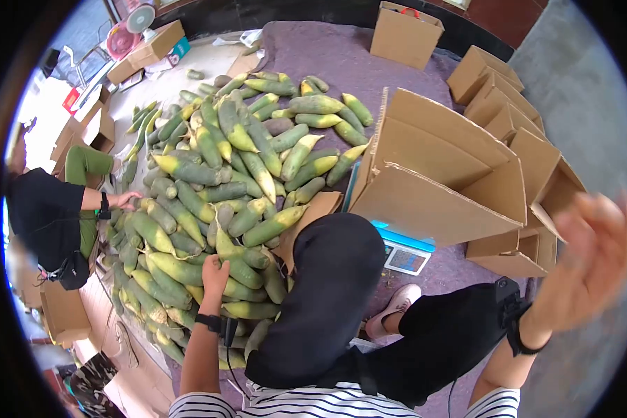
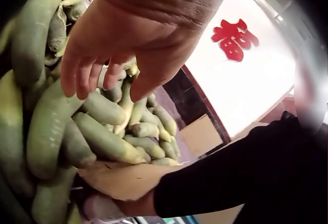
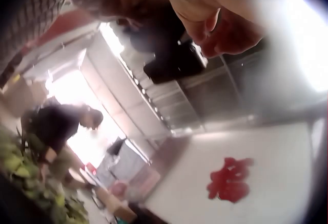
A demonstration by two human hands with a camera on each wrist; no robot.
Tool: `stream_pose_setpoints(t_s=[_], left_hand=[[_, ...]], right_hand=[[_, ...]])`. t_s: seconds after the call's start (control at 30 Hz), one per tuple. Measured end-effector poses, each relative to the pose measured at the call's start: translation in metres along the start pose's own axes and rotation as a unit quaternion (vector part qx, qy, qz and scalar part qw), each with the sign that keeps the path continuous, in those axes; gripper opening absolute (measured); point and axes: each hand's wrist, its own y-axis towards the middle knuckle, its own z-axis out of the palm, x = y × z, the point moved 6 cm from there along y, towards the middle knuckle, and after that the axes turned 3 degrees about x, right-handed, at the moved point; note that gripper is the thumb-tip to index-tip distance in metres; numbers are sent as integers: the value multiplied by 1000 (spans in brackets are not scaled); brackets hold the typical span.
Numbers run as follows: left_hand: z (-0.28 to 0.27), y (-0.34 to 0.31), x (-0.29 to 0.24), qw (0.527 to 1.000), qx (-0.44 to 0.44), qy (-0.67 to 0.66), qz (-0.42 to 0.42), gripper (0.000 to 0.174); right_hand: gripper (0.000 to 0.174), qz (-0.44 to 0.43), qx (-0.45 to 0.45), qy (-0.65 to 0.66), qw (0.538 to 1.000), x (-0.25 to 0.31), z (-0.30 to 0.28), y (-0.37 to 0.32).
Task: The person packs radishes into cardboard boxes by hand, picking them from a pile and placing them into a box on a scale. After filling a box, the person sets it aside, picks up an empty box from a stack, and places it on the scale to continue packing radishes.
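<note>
A large heap of green radishes (image 1: 188, 167), green with pale yellowish ends, spreads in front of the person. At the heap's near side is the left hand (image 1: 214, 275), beside a radish (image 1: 240, 268) with a pointed pale tip. In the left wrist view the left hand (image 2: 133, 39) hangs with its fingers bent loosely downward over the radishes (image 2: 56, 126), and nothing shows inside it. Raised at the far right, the right hand (image 1: 595, 244) is blurred by motion, its fingers loosely bent and holding nothing. Only part of it appears in the right wrist view, near the top.
An open cardboard box (image 1: 439, 188) stands on a scale (image 1: 405, 258) at the right. More boxes (image 1: 494, 90) line the wall behind it. Another person (image 1: 49, 209) reaches into the heap from the left. A fan (image 1: 139, 19) stands at the back left.
</note>
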Motion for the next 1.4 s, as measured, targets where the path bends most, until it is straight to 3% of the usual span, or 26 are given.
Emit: stream_pose_setpoints(t_s=[0.03,0.13,0.27,0.37,0.43,0.47,0.57,0.6,0.67,0.7,0.87,0.93,1.0,1.07,1.13,1.2,1.27,1.33,1.4], left_hand=[[-2,5,2,1000,-21,24,1,49],[3,22,3,997,-43,66,-7,57],[24,42,8,994,35,65,-84,67],[35,54,35,992,13,83,-94,68],[37,51,42,995,25,-4,-93,63],[25,34,-2,997,15,52,-55,61],[4,-8,-87,992,25,13,121,52],[-4,-12,-107,991,33,15,131,52],[-22,-16,-139,984,50,-122,119,50],[-37,-20,-170,974,49,-161,151,51],[-80,-46,-360,862,14,-373,344,52],[-60,-57,-428,827,68,-428,358,49],[-21,-63,-472,839,154,-413,321,43],[20,-76,-508,818,244,-426,301,36],[50,-61,-491,821,240,-455,249,33],[45,-49,-457,860,189,-382,282,25],[35,-39,-408,890,163,-342,255,20],[37,-13,-324,930,181,-265,181,23],[33,-5,-247,967,173,-98,159,27]], right_hand=[[31,96,-6,50,994,-26,20,-11],[32,190,246,-54,949,-84,55,-39],[42,163,413,-159,882,-121,79,-87],[41,138,439,-169,871,-141,90,-113],[32,131,419,-191,878,-148,94,-116],[24,107,391,-200,892,-151,94,-118],[18,111,389,-234,884,-155,93,-123],[17,104,382,-234,888,-153,92,-123],[17,108,381,-246,885,-154,91,-128],[16,106,381,-252,883,-153,91,-129],[16,105,369,-268,884,-150,90,-135],[16,103,369,-279,881,-149,90,-136],[16,105,378,-280,876,-146,90,-136],[17,90,377,-280,878,-148,88,-138],[17,85,372,-263,886,-151,86,-142],[18,78,385,-266,880,-149,85,-141],[18,76,369,-269,886,-149,86,-141],[19,68,355,-279,890,-148,87,-139],[20,89,367,-263,888,-152,86,-135]])
